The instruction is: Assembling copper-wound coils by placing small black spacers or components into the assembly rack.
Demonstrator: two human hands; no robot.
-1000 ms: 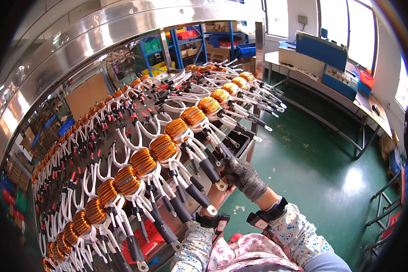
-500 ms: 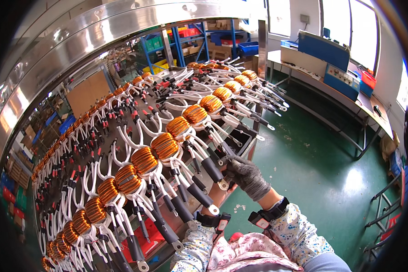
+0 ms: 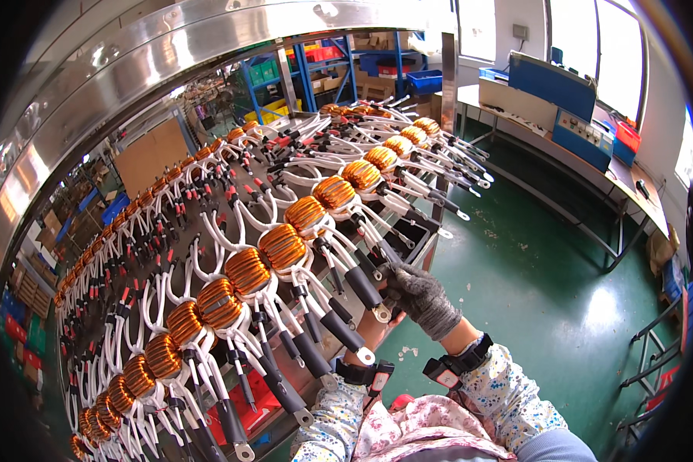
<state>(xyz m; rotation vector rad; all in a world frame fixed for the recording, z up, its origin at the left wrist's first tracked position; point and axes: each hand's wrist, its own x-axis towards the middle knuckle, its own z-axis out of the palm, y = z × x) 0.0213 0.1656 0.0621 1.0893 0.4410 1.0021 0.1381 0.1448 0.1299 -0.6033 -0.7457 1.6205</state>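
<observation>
Copper-wound toroid coils stand in a long row on the rack, white cables trailing from each. Many cable ends wear black sleeves and ring lugs. At the rack's right edge, my right hand, in a grey glove, has its fingers closed round a black-sleeved cable end. My left hand comes up beside it from below. Lugs and sleeves cover most of it, so its fingers are hidden.
Another row of coils runs along the rack's far left side. A steel beam crosses overhead. Under the cables sits a red bin. A workbench with blue equipment stands by the windows, and blue shelving stands behind.
The view has shifted very slightly. My right hand keeps its grip at the same cable end, with hardly any visible movement.
</observation>
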